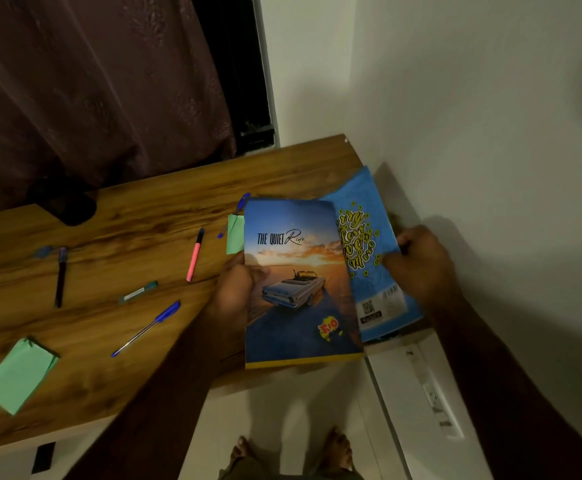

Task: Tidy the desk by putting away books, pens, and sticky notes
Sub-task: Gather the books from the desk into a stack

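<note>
Your left hand (237, 282) grips the left edge of the car notebook (300, 282), thumb on the cover and fingers tucked behind it where you can't see them. Your arm comes up from the bottom of the view, dark and blurry. That notebook lies at the right end of the wooden desk (126, 237), and its bottom end sticks out past the desk edge.

Your right hand (421, 261) is closed on the right edge of the blue notebook (369, 258), close to the white wall (490, 133). The car notebook covers part of the blue one, so some of its yellow words are hidden.

More things wait on the desk: a pink pen (195, 255), a blue pen (147, 327), a dark pen (61, 277), and a small green thing (138, 292) too blurry to name. One green sticky pad (17, 375) lies near the front edge. Another green sticky pad (234, 233) peeks out from behind the car notebook, with one more blue pen (242, 199) mostly hidden there.
</note>
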The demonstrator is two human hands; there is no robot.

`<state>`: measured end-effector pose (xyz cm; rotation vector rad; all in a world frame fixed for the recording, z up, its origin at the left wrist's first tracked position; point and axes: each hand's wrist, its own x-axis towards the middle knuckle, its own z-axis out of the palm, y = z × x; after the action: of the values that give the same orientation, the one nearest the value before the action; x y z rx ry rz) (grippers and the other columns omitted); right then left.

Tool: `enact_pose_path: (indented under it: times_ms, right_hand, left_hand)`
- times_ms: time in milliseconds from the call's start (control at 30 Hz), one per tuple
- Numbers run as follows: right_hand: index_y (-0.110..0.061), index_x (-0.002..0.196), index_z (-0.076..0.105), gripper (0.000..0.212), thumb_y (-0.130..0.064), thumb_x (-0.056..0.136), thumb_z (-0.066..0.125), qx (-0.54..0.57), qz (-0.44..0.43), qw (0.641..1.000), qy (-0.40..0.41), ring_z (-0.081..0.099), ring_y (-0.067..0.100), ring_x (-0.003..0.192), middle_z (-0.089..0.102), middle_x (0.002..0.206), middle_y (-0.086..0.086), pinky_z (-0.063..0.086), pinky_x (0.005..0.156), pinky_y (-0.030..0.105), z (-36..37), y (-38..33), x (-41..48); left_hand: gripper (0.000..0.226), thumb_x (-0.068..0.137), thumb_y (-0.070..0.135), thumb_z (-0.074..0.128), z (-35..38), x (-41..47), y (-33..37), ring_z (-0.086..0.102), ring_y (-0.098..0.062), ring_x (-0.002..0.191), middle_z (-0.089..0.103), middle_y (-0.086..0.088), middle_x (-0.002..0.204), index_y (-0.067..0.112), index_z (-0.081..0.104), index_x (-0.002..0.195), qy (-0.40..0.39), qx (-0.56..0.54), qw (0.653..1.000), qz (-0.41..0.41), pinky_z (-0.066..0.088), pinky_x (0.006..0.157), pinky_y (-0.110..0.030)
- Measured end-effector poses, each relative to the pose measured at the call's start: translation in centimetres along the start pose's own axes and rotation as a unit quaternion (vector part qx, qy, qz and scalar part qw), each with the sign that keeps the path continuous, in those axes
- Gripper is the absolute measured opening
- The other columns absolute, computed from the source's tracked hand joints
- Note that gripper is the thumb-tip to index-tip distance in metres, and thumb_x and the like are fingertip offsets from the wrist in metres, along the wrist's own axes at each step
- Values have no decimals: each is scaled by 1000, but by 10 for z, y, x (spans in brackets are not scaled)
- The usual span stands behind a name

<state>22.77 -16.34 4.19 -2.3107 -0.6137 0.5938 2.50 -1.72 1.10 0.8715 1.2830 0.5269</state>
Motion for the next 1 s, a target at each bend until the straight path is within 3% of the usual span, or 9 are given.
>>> enact_pose_path:
  times_ms: [100, 233, 333, 400, 467, 533, 667, 867, 1000]
  right_hand:
    - [-25, 89, 49, 18, -22, 82, 65, 2, -78, 996, 38, 63, 17, 73, 61, 81, -7, 52, 62, 34, -11, -28, -11]
    - [-25, 94, 49, 24, -12, 81, 63, -24, -171, 982, 72, 60, 16, 68, 61, 78, -5, 42, 54, 28, -24, -57, -39]
    - [-30, 96, 46, 29, -21, 83, 69, -61, -211, 973, 73, 61, 15, 71, 61, 85, -8, 44, 55, 24, -16, -65, -53]
    - [-29, 101, 46, 26, -24, 87, 68, -83, -217, 973, 16, 57, 8, 72, 55, 86, -11, 45, 57, 20, -1, -67, -62]
    - [-27, 104, 47, 24, -25, 89, 65, -88, -207, 973, -59, 55, 8, 75, 50, 86, -12, 50, 65, 24, 24, -64, -71]
    - [-26, 100, 49, 17, -32, 90, 62, -84, -209, 971, -82, 56, 13, 80, 52, 87, -10, 44, 65, 26, 51, -58, -75]
    - [-25, 105, 62, 13, -31, 93, 59, -25, -200, 967, -156, 60, 12, 91, 66, 102, -7, 43, 74, 26, 76, -49, -70]
    - [-33, 88, 62, 7, -31, 83, 67, 33, -209, 969, -126, 62, 4, 88, 64, 94, -14, 52, 77, 27, 67, -25, -44]
    - [-34, 97, 59, 10, -27, 92, 64, 35, -120, 988, -93, 62, 7, 94, 58, 96, -17, 53, 73, 26, 43, -9, -26]
  left_hand:
    - [36, 91, -6, 52, 4, 1, 4, 64, -40, 103, 61, -17, 118, 8, 56, 124, -10, -11, 1000, -2, 58, 70, -49]
    - [24, 87, -6, 58, 12, 1, 10, 64, -35, 105, 67, -18, 113, 10, 64, 104, -6, 60, 997, 42, 54, 91, -50]
    - [20, 90, -8, 51, 21, -5, 6, 70, -25, 83, 70, -16, 98, 7, 62, 96, -14, 36, 998, 39, 58, 71, -28]
    - [16, 94, 8, 54, 26, -6, -2, 71, -32, 100, 71, -17, 106, 5, 65, 105, -66, -45, 997, 10, 59, 86, -40]
    - [42, 96, 41, 53, 30, -13, -6, 63, -37, 117, 67, -19, 124, 11, 62, 123, -137, -117, 983, -40, 46, 103, -53]
    - [53, 98, 53, 44, 33, -14, -7, 67, -35, 109, 68, -20, 122, 11, 62, 124, -152, -178, 970, -65, 47, 99, -51]
    - [28, 100, 20, 46, 26, -11, -17, 66, -42, 106, 70, -23, 112, 8, 68, 112, -129, -62, 990, -2, 50, 96, -51]
    - [24, 99, 1, 50, 27, -20, -27, 71, -15, 66, 66, -14, 93, 2, 56, 122, -102, 5, 994, 49, 60, 62, -28]
    - [26, 90, -4, 61, 19, -21, -26, 71, -39, 81, 72, -23, 94, -1, 59, 116, -55, 20, 997, 45, 59, 77, -55]
